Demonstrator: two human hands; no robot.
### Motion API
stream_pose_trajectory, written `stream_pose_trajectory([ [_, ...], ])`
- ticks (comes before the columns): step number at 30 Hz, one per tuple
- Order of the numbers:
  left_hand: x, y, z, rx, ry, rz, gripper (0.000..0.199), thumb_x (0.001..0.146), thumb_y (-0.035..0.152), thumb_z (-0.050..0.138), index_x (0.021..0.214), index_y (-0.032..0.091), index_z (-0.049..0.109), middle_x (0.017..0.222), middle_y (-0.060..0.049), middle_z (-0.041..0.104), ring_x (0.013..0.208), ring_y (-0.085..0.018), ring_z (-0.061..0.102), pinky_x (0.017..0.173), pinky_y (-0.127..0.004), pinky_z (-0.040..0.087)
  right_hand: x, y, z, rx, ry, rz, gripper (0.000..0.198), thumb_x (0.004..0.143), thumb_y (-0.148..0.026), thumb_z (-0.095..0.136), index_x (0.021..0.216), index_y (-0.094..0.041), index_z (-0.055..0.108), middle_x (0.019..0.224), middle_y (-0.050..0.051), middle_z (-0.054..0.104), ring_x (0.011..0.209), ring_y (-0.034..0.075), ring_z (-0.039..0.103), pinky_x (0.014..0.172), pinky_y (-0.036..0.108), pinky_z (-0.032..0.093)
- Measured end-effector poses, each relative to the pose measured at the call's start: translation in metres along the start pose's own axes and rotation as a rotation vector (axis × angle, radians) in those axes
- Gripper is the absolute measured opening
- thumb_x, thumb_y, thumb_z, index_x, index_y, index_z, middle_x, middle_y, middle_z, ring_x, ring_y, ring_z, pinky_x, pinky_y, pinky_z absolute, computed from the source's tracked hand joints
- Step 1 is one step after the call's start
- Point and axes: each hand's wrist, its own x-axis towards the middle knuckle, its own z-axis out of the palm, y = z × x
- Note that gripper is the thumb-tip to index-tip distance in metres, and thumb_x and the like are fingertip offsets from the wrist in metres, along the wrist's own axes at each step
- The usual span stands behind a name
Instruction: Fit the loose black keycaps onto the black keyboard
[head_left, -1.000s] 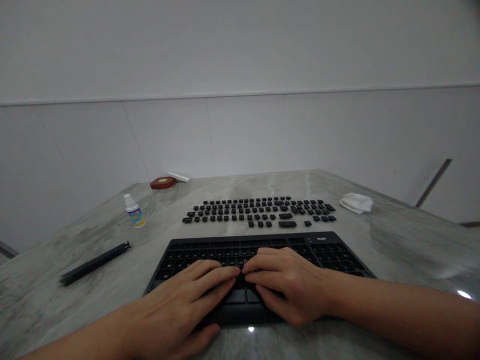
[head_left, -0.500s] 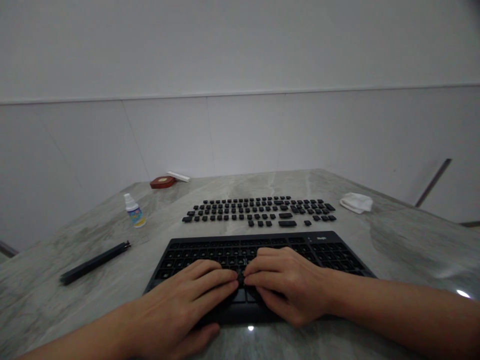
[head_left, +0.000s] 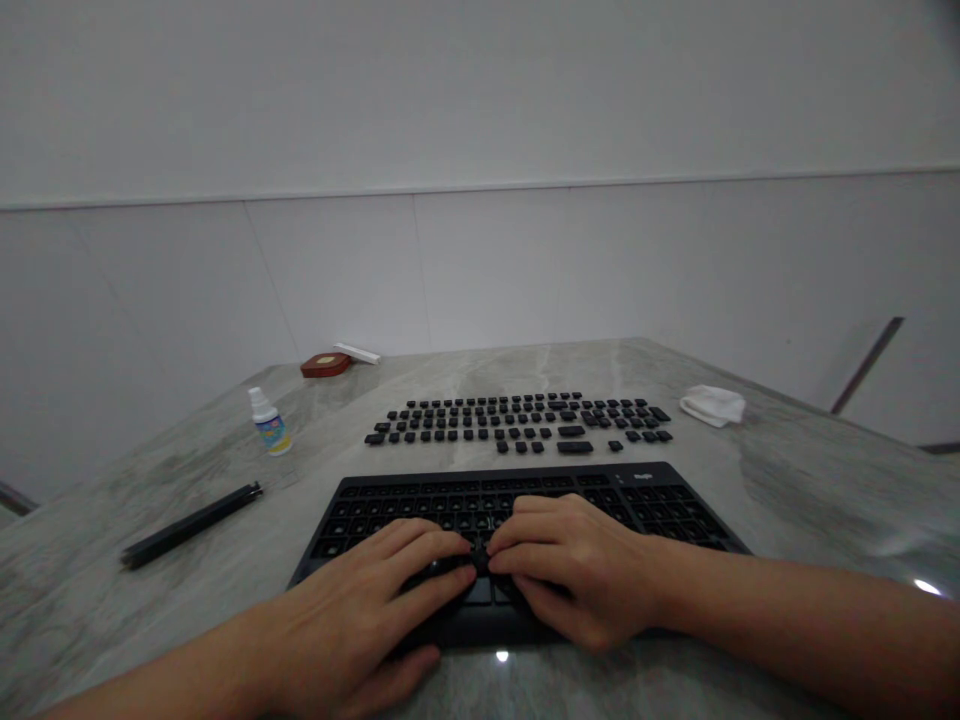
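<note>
A black keyboard (head_left: 465,630) lies in front of me, its upper rows showing bare switch sockets. Both hands rest over its lower middle. My left hand (head_left: 360,610) lies stretched out from the left, thumb apart, with two fingertips at a small dark keycap (head_left: 480,560). From the right, my right hand (head_left: 574,570) has its fingers bent and pressed together, tips against the keycap's other side. Whatever may be under those right fingers is hidden. Beyond the keyboard, many loose black keycaps (head_left: 469,420) lie in rows on the grey marbled table (head_left: 525,365).
At left stand a small spray bottle (head_left: 270,425) and a long dark bar (head_left: 191,525). Farther back lie a brown case (head_left: 325,366) and a white strip (head_left: 358,353). A folded white cloth (head_left: 712,405) is at right. A pale wall (head_left: 487,260) rises behind.
My left fingers have lifted and parted slightly, so more of the dark keycap shows between the hands. The right hand has hardly moved.
</note>
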Motion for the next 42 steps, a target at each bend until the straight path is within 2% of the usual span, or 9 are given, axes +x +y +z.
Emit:
stream_pose_trajectory([
  [14,-0.0005,0.0000,0.0004,0.010,-0.023,0.016,0.066,0.080,0.010,0.059,0.145,0.012,0.043,0.142,-0.016,0.057,0.131,-0.033,0.053,0.107,-0.051,0.053,0.0005,0.0008,-0.0007,0.040,0.001,-0.007,0.028,0.082,-0.008,0.050,0.104,-0.011,0.067,0.099,0.011,0.074,0.082,0.020,0.066,0.069,0.032,0.057],
  [24,-0.0010,-0.0004,0.0001,0.002,-0.029,-0.009,0.068,0.080,0.011,0.060,0.145,0.013,0.043,0.143,-0.017,0.056,0.133,-0.034,0.052,0.108,-0.052,0.052,0.0012,0.0008,-0.0010,0.053,0.048,-0.034,0.027,0.080,-0.007,0.050,0.101,-0.012,0.067,0.097,0.011,0.074,0.076,0.019,0.066,0.064,0.031,0.054],
  [31,-0.0012,-0.0007,0.0017,0.000,-0.022,-0.017,0.069,0.080,0.012,0.062,0.146,0.011,0.042,0.144,-0.018,0.055,0.134,-0.035,0.051,0.108,-0.052,0.052,-0.0002,0.0017,0.0015,0.042,0.065,0.006,0.027,0.078,-0.005,0.052,0.099,-0.011,0.068,0.095,0.011,0.074,0.079,0.020,0.066,0.067,0.032,0.056],
  [42,-0.0001,-0.0002,0.0004,0.016,-0.011,0.035,0.067,0.081,0.010,0.060,0.146,0.010,0.044,0.144,-0.017,0.056,0.132,-0.033,0.051,0.108,-0.049,0.053,-0.0008,0.0028,0.0019,0.046,0.040,0.011,0.026,0.078,-0.005,0.052,0.098,-0.010,0.069,0.096,0.011,0.074,0.077,0.020,0.065,0.068,0.033,0.056],
])
